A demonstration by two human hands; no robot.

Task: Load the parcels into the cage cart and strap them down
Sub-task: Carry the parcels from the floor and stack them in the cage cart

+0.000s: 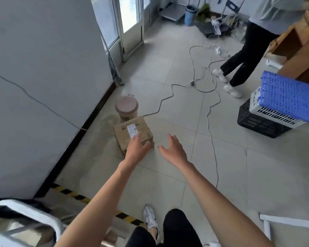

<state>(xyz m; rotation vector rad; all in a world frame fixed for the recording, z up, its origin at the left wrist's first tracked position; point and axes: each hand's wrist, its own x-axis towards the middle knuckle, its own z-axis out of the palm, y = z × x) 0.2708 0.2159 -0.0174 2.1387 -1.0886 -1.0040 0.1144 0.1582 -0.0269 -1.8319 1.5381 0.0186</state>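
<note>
A small brown cardboard parcel (130, 131) with a white label lies on the tiled floor near the wall. My left hand (137, 147) reaches out over its near corner with fingers straight, holding nothing. My right hand (173, 148) hovers open just right of the parcel, fingers spread, apart from it. A metal frame (34, 218), possibly part of the cart, shows blurred at the bottom left.
A lidded bucket (126, 107) stands behind the parcel. Cables (210, 125) trail across the floor. Stacked crates (268, 113) with a blue one on top sit at the right. Another person (243, 56) walks at the far right. Hazard tape (73, 195) marks the floor.
</note>
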